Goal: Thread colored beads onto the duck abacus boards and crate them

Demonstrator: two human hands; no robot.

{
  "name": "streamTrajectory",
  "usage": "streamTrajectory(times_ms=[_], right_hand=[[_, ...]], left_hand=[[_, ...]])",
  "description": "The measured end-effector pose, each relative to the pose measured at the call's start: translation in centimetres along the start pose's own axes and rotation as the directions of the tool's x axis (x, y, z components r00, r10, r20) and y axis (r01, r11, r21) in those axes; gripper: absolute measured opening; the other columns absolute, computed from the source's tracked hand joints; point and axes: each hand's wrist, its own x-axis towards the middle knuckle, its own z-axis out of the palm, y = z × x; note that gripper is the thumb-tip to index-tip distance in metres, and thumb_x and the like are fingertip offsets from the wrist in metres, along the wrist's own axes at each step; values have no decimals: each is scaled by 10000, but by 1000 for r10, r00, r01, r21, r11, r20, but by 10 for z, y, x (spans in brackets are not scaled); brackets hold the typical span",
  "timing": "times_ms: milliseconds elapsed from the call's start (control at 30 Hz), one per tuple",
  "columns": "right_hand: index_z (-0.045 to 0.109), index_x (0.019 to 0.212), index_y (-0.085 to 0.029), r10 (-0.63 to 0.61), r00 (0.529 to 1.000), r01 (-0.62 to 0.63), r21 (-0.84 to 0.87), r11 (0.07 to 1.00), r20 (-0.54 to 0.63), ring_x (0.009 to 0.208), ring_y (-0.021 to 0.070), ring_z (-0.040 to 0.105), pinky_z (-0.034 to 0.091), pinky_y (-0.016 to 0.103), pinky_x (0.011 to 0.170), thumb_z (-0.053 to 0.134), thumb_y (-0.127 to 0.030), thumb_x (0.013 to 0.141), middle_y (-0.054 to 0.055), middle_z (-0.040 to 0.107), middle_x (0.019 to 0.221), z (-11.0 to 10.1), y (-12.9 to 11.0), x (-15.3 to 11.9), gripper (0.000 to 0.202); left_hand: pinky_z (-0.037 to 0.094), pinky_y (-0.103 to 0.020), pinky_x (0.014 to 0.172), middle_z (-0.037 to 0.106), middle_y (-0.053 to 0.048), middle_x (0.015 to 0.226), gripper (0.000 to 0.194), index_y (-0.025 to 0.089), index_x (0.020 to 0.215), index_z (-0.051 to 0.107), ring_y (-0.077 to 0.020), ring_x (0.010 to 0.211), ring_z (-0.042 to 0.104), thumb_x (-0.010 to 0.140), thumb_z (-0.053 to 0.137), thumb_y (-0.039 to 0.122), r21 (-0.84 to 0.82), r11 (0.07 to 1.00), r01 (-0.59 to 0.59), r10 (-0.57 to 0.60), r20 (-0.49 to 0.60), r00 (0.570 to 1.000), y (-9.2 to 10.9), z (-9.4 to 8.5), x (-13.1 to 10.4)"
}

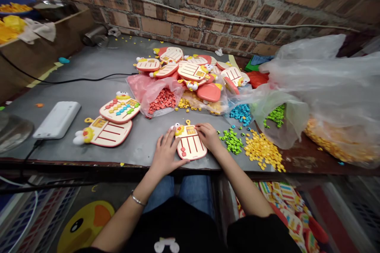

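Note:
A cream toy board with a red rim [192,149] lies flat on the grey table in front of me. It has a duck-like head, long slots and two red beads [183,151] at the lower left. My left hand [166,152] grips its left side, fingers at the head and thumb along the bottom edge. Over the top right corner, the fingers of my right hand [209,137] are pinched together; whatever they hold is hidden. Just right of that hand lie loose green beads [232,141] and yellow beads [263,150].
Two similar boards [111,136] overlap at left, the upper one bearing coloured beads, near a white power bank [57,119]. Behind, boards [192,72] are heaped among bags of red beads [162,101] and blue beads [241,114]. A large plastic bag [341,99] stands right.

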Motion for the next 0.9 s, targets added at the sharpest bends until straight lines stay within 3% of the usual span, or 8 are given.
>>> streamTrajectory(times_ms=[167,367,533,667,733,900], right_hand=[[645,814,-202,58,998,-58,28,998,31,849,218,605,488,365,776,563,-174,863,79,682,871,-12,-8,-11,100],[651,828,-193,208,972,-228,215,950,113,686,170,604,464,284,641,642,-236,828,31,681,776,-20,-12,-17,44],[569,1190,-209,196,949,-271,325,906,246,741,164,637,485,276,694,664,-217,806,21,690,845,-2,-31,4,396],[580,1186,-201,125,938,-250,383,889,322,733,155,633,491,276,699,658,-168,787,24,680,842,11,-46,17,408],[586,1184,-198,103,916,-283,446,849,387,721,159,639,502,280,686,674,-178,768,22,677,828,11,-47,17,426],[631,1137,-183,17,797,-404,510,760,604,674,163,638,501,269,626,726,-297,741,15,686,782,-3,-35,30,422]], left_hand=[[247,-531,1106,213,-165,1560,785,177,1320,477,-338,1426,224,703,665,625,0,1000,6,-6,5,1000,0,-1,0],[228,-527,1112,227,-159,1555,806,180,1328,452,-325,1424,238,694,670,629,-14,1000,-3,4,33,999,-1,-2,1],[182,-497,1134,252,-168,1546,997,150,1443,264,-300,1430,231,679,674,643,-28,1000,-4,5,31,1000,-3,2,0],[176,-480,1140,254,-175,1545,1063,147,1483,154,-295,1433,228,689,672,628,-39,999,0,0,15,1000,-4,4,-1],[183,-480,1139,253,-176,1546,1071,154,1488,137,-298,1434,224,688,678,618,-52,999,0,0,10,1000,-4,4,-2],[176,-488,1146,230,-174,1554,1119,160,1499,101,-297,1441,204,672,693,627,-80,997,-3,4,14,1000,-4,4,0]])
